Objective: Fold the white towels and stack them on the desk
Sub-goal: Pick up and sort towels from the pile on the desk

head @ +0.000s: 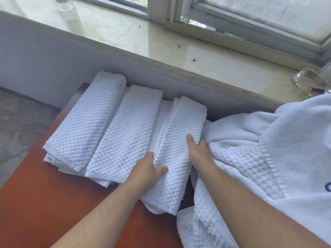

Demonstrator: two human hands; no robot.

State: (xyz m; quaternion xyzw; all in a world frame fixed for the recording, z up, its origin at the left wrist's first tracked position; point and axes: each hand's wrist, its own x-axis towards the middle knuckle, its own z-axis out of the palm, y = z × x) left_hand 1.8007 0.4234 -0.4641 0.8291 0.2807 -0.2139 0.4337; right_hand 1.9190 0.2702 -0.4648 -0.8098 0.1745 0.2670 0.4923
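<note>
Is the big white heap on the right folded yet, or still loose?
Still loose. The heap lies crumpled in uneven bunches with its label showing, unlike the three folded towels lying flat beside it.

Three folded white towels [123, 133] side by side on desk [44, 203]; unfolded pile [268, 149] right.
</note>
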